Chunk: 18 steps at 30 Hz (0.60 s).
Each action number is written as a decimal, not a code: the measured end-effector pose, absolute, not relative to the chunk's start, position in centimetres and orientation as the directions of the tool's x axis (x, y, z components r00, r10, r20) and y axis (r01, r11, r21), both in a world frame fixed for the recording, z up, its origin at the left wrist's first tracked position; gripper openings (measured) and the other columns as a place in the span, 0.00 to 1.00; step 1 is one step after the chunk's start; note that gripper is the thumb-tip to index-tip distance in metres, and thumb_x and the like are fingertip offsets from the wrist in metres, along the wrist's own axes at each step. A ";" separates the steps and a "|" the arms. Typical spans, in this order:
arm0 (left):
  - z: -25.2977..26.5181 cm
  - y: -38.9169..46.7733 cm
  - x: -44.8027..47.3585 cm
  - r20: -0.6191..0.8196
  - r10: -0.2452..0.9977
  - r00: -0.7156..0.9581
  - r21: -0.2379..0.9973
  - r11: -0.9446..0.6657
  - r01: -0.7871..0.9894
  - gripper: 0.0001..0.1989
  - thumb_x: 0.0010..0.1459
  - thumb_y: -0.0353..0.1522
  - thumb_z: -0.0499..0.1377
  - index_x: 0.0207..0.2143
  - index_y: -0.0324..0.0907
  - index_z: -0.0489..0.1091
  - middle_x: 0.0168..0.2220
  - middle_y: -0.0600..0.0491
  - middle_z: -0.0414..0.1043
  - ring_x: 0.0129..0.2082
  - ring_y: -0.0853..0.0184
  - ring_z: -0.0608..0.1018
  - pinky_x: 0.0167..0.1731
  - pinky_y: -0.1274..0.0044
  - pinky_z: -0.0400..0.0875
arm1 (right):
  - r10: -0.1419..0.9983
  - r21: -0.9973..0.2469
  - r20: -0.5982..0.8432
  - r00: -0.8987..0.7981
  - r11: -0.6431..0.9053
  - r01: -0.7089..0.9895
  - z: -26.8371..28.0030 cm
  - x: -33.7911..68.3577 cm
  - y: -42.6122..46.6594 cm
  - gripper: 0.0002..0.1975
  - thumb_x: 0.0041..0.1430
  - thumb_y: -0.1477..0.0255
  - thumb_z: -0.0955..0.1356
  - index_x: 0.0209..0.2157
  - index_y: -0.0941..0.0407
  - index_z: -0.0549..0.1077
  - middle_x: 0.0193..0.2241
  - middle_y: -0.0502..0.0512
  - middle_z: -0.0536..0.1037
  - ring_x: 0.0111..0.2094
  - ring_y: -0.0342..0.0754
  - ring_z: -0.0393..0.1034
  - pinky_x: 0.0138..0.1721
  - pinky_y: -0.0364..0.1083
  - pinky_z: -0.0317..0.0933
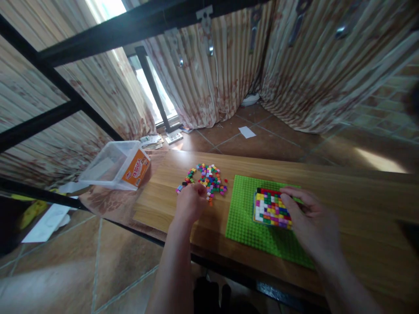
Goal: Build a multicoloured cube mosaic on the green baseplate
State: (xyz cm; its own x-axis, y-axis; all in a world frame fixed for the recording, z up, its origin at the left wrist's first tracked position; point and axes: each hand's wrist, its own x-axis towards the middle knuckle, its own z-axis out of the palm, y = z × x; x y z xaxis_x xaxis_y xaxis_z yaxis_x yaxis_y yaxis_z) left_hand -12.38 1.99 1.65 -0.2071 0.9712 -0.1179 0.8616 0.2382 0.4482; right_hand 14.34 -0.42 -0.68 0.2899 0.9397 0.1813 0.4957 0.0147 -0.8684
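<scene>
My left hand [192, 201] is at the near side of a pile of small coloured toy bricks [212, 179]. Its fingers are curled together, and what they pinch, if anything, is hidden. A block built of many coloured bricks [270, 207] is above the green studded baseplate [240, 218]. My right hand [309, 218] grips this block at its right side, thumb over the top face and fingers bent behind. That hand covers the block's right end; whether the block touches the baseplate I cannot tell.
On the left end of the wooden table [157, 205] a clear plastic tub [111, 168] with an orange label lies tilted. A dark metal frame [98, 43] crosses above. Striped curtains [216, 83] hang behind, and papers [247, 132] lie on the tiled floor.
</scene>
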 end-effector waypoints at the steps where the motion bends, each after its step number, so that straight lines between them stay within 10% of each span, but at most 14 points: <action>1: 1.6 2.0 -12.2 -0.123 0.971 -0.204 0.429 0.237 0.871 0.08 0.54 0.28 0.58 0.31 0.42 0.78 0.32 0.51 0.80 0.35 0.64 0.78 0.35 0.78 0.66 | 0.942 -0.875 0.171 0.290 0.010 0.484 -0.6 14.3 -0.4 0.15 0.59 0.57 0.67 0.37 0.51 0.80 0.46 0.56 0.79 0.42 0.52 0.75 0.38 0.51 0.71; 18: 1.5 1.7 -12.0 -0.173 0.979 -0.108 0.334 0.162 0.929 0.14 0.60 0.29 0.53 0.36 0.46 0.80 0.36 0.49 0.81 0.40 0.61 0.79 0.40 0.75 0.68 | 0.944 -0.827 0.215 0.251 0.039 0.560 -0.7 14.3 -0.2 0.13 0.59 0.60 0.66 0.37 0.51 0.79 0.45 0.56 0.79 0.46 0.54 0.73 0.51 0.56 0.65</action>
